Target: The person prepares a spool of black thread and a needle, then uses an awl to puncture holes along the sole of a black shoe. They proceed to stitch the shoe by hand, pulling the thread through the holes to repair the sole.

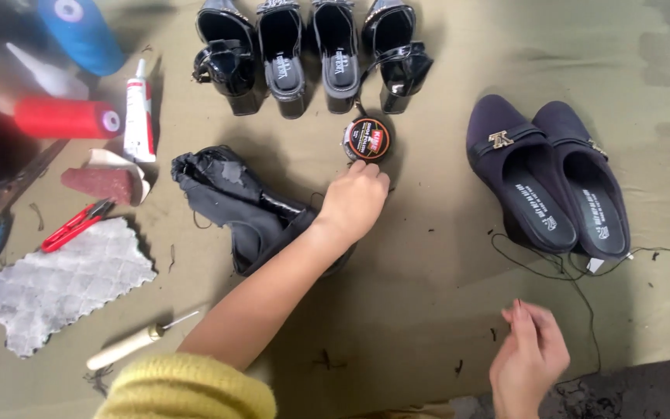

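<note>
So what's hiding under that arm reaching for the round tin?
A crumpled black shoe lies under the left hand and forearm, its rear end covered. The hand's fingertips reach the round tin.

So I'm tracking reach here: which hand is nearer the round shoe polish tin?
Left. The left hand sits just below the round shoe polish tin, fingertips almost at its rim. The right hand is far off, low and to the right near the cloth's edge.

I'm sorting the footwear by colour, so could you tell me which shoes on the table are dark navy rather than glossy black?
The pair of navy slip-ons at the right, matte with metal buckles; the four shoes along the top are shiny black.
</note>
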